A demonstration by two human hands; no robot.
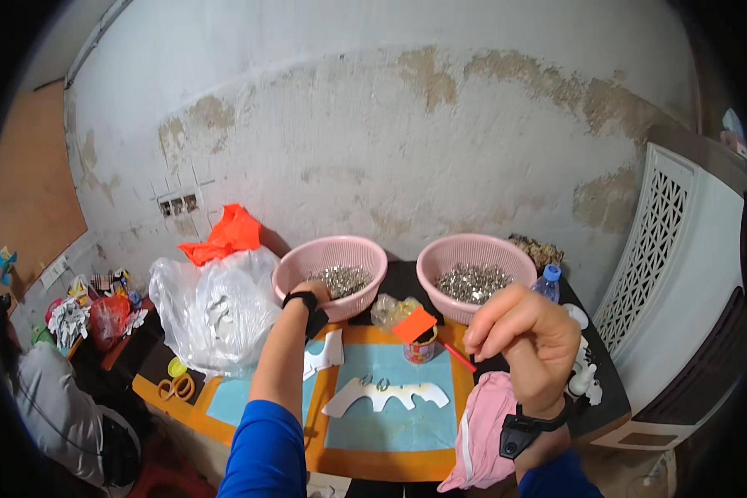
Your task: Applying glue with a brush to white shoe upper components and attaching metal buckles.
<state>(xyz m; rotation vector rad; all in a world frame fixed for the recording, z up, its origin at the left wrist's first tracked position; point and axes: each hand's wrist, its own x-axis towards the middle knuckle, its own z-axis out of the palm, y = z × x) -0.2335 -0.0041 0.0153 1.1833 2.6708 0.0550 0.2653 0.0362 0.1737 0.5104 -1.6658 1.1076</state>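
My left hand (314, 290) reaches into the left pink basket (287, 267), at the pile of small shiny metal pieces (344, 279); its fingertips are mostly hidden. On the right, my right hand (527, 328) is raised above the table, fingers curled in and pressed together; anything between them is too small to make out. Between my arms, a white scalloped cut-out (386, 397) lies on a light blue sheet (365, 433), with a few small metal bits on its upper edge. Another white cut-out (330, 349) lies beside my left forearm.
A second pink basket (427, 270) of metal pieces stands at the back right. Between the baskets are a small tin (420, 350) with an orange card and a red stick (456, 356). Around them are a plastic bag (216, 311), scissors (177, 388), pink cloth (485, 423) and a bottle (548, 284). A person (54, 407) sits at left.
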